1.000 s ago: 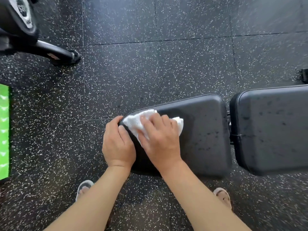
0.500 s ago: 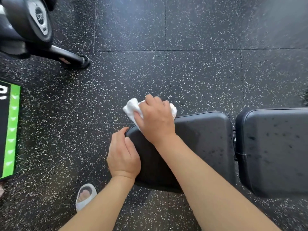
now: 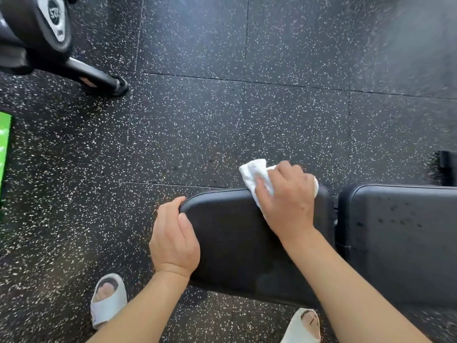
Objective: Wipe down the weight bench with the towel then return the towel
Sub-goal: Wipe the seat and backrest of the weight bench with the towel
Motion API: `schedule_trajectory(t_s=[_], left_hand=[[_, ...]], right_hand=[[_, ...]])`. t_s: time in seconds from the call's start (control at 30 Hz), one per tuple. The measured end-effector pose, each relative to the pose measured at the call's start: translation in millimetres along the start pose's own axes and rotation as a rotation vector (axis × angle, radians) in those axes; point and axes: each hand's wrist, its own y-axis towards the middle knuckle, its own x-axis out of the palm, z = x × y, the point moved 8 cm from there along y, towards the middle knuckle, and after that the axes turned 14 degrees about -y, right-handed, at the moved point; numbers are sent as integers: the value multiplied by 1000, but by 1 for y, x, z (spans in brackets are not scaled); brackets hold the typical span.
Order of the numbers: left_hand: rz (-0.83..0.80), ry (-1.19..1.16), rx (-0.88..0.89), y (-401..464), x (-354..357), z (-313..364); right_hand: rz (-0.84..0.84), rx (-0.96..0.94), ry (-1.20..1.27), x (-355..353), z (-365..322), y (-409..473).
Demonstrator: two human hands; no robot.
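On speckled rubber floor (image 3: 222,120), right hand (image 3: 288,201) grips towel (image 3: 254,174); left hand (image 3: 173,238) clasps bench pad (image 3: 235,231).

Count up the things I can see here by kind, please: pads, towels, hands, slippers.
Bench pads: 2, the seat pad and the back pad
White towel: 1
Hands: 2, left hand, right hand
White slippers: 2
Total: 7
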Motion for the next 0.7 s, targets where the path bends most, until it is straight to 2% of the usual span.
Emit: schedule_trajectory(t_s=[0.07,0.2,0.3,0.37,0.47,0.57,0.63,0.7], left_hand=[[1,-5,3,-1,0,0],[8,10,-17,0,1,-8],[22,3,12,0,1,-8],[14,1,49,-1,2,-3],[7,0,17,-1,1,-3],[5,-11,14,-1,0,-1],[8,-17,4,-2,0,-1],[15,-24,-3,-2,-1,0]], right_hand=[[-6,-25,54,0,-48,-9],[-55,-194,162,5,-154,-10],[-79,-263,176,9,-165,-3],[-64,-263,160,8,-136,1],[-82,-157,-24,13,-39,9],[-163,4,43,11,65,13],[-261,66,95,16,93,13],[-273,45,64,19,84,17]])
